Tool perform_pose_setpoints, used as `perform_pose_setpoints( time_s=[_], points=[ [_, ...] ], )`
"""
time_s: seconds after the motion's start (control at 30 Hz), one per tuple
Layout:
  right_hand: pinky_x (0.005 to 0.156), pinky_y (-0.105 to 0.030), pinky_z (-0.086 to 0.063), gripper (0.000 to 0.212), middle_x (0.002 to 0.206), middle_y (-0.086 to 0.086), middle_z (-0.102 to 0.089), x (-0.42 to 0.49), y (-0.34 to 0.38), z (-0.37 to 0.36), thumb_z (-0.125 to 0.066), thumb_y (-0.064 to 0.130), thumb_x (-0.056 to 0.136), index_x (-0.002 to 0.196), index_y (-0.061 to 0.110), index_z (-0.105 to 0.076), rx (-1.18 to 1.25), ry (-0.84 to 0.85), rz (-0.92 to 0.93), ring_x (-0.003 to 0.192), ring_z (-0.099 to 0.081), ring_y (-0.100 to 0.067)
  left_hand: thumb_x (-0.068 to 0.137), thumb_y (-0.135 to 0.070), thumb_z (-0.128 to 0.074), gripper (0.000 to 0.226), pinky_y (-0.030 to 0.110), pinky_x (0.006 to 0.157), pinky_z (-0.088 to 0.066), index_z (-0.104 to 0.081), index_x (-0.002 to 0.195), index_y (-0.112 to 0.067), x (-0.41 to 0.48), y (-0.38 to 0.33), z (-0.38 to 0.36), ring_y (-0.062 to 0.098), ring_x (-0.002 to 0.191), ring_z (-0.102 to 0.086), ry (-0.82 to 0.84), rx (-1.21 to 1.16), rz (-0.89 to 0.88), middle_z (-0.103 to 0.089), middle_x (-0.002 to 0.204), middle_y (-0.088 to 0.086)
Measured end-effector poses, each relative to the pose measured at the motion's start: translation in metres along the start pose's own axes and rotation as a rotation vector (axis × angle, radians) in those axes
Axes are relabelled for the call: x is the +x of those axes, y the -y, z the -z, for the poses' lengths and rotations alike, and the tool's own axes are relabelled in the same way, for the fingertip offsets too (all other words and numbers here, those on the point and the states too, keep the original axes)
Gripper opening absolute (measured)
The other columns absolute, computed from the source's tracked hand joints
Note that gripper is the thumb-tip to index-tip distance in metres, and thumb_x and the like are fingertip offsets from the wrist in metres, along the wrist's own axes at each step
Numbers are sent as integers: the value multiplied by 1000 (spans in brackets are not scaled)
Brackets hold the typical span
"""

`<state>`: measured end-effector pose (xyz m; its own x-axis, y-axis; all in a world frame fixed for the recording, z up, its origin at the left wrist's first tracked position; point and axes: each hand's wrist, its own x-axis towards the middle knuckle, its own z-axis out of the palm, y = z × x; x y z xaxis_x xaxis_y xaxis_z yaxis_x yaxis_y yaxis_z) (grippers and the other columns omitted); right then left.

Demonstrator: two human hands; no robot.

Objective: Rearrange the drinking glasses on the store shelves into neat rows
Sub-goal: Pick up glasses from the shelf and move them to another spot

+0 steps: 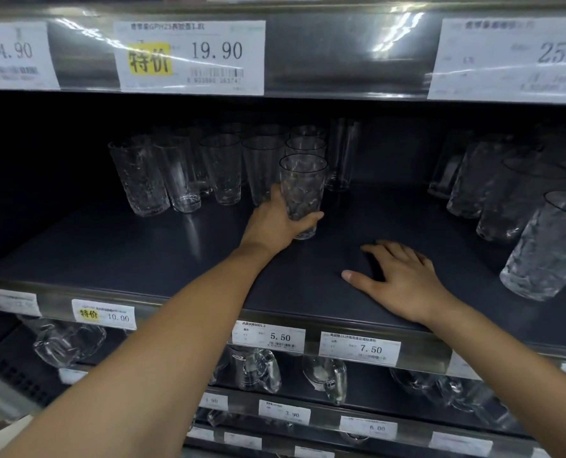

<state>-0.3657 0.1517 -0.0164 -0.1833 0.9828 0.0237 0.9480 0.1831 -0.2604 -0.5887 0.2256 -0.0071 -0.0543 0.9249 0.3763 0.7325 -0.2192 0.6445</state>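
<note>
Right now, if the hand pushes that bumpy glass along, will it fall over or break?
Tall and narrow, the dimpled glass could tip if pushed high; the left hand grips it low, likely steadier. It looks like clear glass, so probably breakable. The smooth shelf should let it slide.

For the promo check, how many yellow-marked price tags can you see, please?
3: the 14.90 tag and the 19.90 tag on the top rail, the 10.00 tag below; others may be hidden.

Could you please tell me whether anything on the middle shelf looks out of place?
Yes: the glass the left hand grips sits well forward of the left cluster, whose front glasses form a ragged line. Nothing looks spilled or broken.
</note>
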Motion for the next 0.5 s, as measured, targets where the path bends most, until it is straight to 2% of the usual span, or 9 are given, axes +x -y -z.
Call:
perform_pose_setpoints(
  time_s=[0.13, 0.3, 0.5],
  points=[
    [119, -38, -7, 79, 159, 6, -24, -1, 0, 1, -34, 79, 83, 149, 36, -30, 1, 0, 3, 148, -15, -18, 75, -63, -70, 83, 29, 89, -49, -38, 131, -11, 4, 2, -2, 25, 113, -60, 6, 19, 2, -61, 125, 7],
    [119, -38, -8, 79, 159, 6, -24, -1, 0, 1, -34, 79, 83, 148, 37, -31, 2, -4, 4, 148, -15, -17, 74, -68, -67, 88, 37, 94, -51, -36, 134, -12, 9, 6, -4, 26, 115, -59, 18, 39, 9, -60, 128, 9],
    [119, -38, -8, 78, 159, 6, -24, 0, 0, 1, -35, 79, 83, 148, 37, -31, 5, -3, 1, 148, -15, -17, 77, -69, -63, 94, 34, 94, -49, -30, 142, -9, 11, 7, -6, 27, 118, -57, 35, 50, 11, -58, 133, 9]
  ],
)
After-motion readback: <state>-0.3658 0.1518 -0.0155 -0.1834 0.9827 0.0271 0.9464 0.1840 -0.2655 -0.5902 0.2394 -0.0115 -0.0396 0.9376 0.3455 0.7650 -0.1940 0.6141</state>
